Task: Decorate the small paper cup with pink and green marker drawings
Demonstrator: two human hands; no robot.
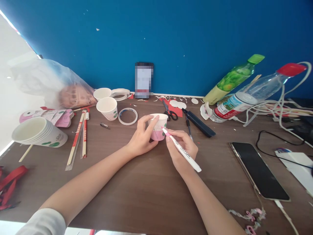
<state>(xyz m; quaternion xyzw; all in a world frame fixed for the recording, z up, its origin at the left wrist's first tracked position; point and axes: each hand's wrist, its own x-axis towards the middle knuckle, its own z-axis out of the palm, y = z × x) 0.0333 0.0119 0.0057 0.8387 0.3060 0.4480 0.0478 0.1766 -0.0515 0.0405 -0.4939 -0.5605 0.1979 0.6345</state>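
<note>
A small white paper cup (159, 125) stands upright on the brown table (137, 189), its lower side coloured pink. My left hand (143, 138) is wrapped round the cup's left side and holds it. In my right hand (182, 148) is a white marker (182, 150) with a pink tip, gripped like a pen. The tip touches the cup's right side.
Behind the cup lie a tape roll (127, 116), scissors (170, 112), a black pen (199, 123) and more paper cups (107, 107). A cup stack (39, 132) and chopsticks (81, 137) lie left. Bottles (249, 94), cables and a phone (259, 171) are right.
</note>
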